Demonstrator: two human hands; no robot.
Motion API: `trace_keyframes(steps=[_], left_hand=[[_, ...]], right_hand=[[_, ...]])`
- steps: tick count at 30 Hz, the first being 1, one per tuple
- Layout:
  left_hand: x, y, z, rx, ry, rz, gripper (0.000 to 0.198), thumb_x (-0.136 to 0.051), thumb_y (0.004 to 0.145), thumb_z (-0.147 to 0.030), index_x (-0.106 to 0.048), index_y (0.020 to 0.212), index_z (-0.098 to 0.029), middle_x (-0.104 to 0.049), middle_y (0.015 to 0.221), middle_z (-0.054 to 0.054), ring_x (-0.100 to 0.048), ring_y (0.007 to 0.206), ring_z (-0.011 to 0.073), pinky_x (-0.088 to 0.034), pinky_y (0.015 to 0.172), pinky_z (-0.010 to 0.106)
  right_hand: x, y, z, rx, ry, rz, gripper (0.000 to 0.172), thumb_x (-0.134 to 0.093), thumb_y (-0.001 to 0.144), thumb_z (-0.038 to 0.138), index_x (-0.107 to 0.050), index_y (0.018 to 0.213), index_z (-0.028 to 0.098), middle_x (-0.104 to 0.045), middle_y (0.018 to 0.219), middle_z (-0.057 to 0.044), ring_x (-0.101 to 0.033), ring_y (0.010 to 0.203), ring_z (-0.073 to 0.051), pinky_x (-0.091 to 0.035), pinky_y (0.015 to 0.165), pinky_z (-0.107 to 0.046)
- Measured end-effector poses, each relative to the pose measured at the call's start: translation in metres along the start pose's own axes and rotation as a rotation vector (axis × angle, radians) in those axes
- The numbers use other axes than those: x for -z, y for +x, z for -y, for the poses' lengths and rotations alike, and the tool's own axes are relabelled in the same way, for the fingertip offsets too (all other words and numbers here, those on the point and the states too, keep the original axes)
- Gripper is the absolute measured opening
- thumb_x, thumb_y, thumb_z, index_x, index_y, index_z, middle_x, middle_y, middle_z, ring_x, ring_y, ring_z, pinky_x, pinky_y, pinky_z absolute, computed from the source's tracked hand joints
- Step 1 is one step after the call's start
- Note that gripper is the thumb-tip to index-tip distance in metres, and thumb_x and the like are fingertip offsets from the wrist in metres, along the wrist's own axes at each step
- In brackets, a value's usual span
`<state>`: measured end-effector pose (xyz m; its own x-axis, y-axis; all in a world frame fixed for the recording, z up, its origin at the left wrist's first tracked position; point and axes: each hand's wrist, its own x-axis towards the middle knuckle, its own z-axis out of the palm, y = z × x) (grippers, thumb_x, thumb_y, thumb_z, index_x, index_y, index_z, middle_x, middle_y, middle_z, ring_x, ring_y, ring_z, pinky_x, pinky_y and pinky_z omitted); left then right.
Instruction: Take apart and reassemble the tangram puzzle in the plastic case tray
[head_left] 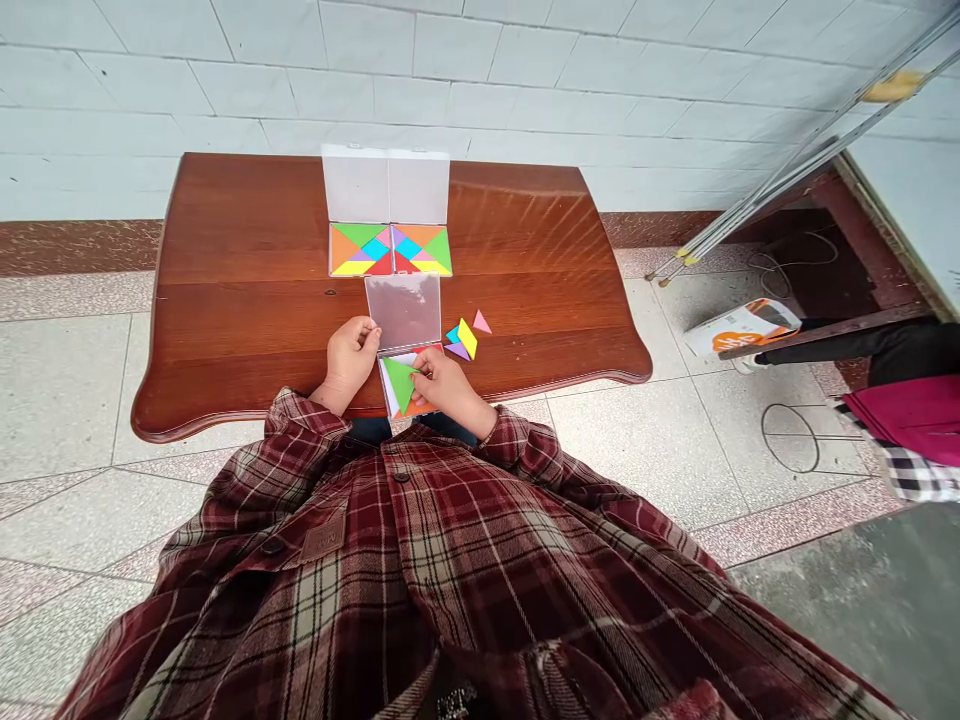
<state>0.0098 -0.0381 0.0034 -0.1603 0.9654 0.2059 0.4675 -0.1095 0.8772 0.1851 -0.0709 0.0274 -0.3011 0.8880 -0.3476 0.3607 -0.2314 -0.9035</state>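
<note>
An open tangram case (388, 388) lies at the table's near edge, its clear lid (405, 308) hinged up on the far side. My right hand (442, 384) pinches a large green triangle (399, 382) over the tray, where red and orange show beneath. My left hand (349, 358) is closed at the lid's left edge, thumb and fingers meeting on it. Just right of the case lie a yellow parallelogram (467, 339), a purple triangle (457, 350), a blue piece (453, 334) and a pink triangle (482, 321).
Two filled tangram cases (361, 250) stand open side by side farther back on the brown wooden table (247, 290). A tiled wall (450, 80) rises behind. To the right are metal poles (780, 180), a white-and-orange box (742, 327) and part of another person (911, 410).
</note>
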Motion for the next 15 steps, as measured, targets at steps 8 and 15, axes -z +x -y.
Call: trace_keyframes(steps=[8,15], left_hand=[[0.0,0.0,0.001,0.011,-0.003,0.008,0.01,-0.054,0.08,-0.028,-0.053,0.074,-0.02,-0.057,0.069,-0.002,-0.053,0.065,0.0118,-0.043,0.066,0.026],[0.001,0.001,0.0,-0.006,0.002,0.004,0.012,-0.053,0.081,-0.029,-0.053,0.074,-0.02,-0.057,0.069,-0.002,-0.053,0.064,0.0113,-0.042,0.065,0.026]], right_hand=[[-0.001,0.002,0.004,0.099,-0.254,0.027,0.014,-0.055,0.082,0.017,-0.041,0.08,0.022,-0.056,0.07,0.005,-0.056,0.056,-0.009,-0.044,0.056,-0.022],[0.006,0.001,0.016,0.18,-0.674,0.012,0.008,-0.062,0.083,0.021,-0.055,0.087,0.019,-0.061,0.075,0.002,-0.051,0.067,-0.012,-0.032,0.063,-0.024]])
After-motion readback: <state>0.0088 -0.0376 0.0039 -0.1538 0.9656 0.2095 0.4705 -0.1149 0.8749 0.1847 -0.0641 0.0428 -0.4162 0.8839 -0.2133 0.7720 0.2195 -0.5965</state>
